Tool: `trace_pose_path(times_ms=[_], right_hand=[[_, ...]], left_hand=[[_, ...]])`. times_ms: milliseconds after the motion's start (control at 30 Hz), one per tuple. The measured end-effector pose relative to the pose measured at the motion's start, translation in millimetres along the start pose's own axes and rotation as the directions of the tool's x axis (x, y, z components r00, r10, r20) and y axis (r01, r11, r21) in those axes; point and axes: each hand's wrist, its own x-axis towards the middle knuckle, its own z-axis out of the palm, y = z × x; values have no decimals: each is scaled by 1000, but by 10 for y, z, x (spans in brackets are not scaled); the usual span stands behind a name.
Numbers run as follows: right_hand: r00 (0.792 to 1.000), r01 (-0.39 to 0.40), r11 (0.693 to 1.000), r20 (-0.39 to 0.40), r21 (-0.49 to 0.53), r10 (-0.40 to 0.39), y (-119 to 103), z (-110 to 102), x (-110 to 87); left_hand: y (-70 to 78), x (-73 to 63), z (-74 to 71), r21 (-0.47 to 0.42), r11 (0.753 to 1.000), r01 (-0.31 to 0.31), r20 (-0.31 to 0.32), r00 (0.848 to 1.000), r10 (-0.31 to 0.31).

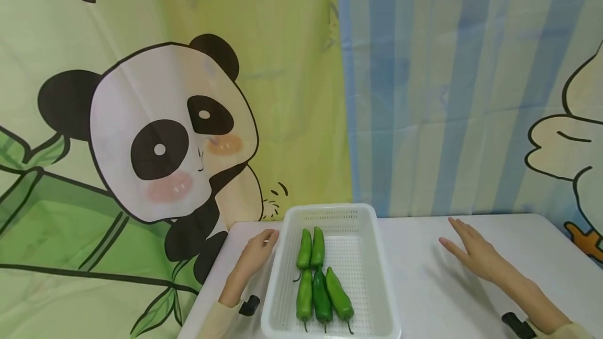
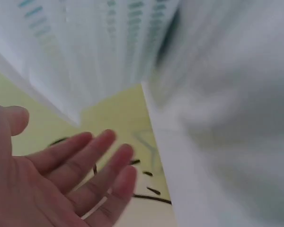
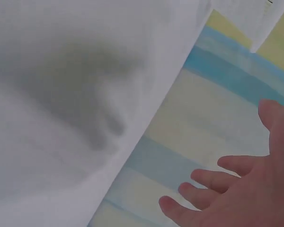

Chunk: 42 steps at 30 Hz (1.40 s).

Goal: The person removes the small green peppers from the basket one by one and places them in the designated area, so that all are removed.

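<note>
Green peppers [image 1: 322,297], five in all, can be seen in a white basket [image 1: 355,266] — two are laid at the far left and three are lined up at the near end. The basket is set on a white table [image 1: 414,229]. Just to its left, the left hand [image 1: 258,250] is held with loose, free fingers. Well to the right, the right hand [image 1: 478,252] is held over the table — its fingers are kept straight and free. Far behind, a panda [image 1: 136,82] is shown on cloth [image 1: 297,119].
</note>
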Motion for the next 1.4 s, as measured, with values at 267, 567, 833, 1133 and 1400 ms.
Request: trace_pose_path(times_ms=[267,567,833,1133,1400], right_hand=[[999,-31,998,36,47,29,-200,-70,62],[999,31,988,-21,154,-28,-422,-166,178],[995,-43,924,99,379,6,-556,-220,297],[963,-149,789,269,595,-21,-763,-282,487],[936,-210,704,347,678,-56,-1017,-277,630]], left_hand=[[128,33,160,24,999,24,86,996,-26],[118,13,164,-153,987,54,62,997,-45],[141,13,167,-203,976,77,78,995,-63],[138,34,173,-212,973,87,55,995,-77],[121,36,202,-248,965,86,72,995,-70]])
